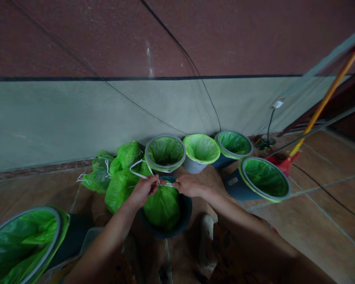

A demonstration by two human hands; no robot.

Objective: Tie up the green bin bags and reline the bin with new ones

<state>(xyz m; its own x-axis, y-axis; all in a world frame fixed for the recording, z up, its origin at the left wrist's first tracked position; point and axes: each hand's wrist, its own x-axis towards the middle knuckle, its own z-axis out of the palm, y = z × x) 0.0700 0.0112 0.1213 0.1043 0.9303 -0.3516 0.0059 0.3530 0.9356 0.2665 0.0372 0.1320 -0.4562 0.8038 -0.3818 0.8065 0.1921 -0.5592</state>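
Note:
A dark round bin [185, 215] stands on the floor between my arms, with a filled green bag [162, 207] inside it. My left hand [143, 190] is closed in a pinch on the bag's white drawstring [139, 168] at the bin's left rim. My right hand [188, 185] is closed on the other end of the drawstring at the bin's far rim. The string loops up toward a grey-rimmed bin behind it.
Along the wall stand several bins lined with green bags [165, 153] [201, 151] [234, 146] [263, 179]. Tied green bags [118, 173] lie to the left. Another lined bin [23, 240] sits bottom left. A broom with a yellow handle [322, 106] and cables [325, 189] are on the right.

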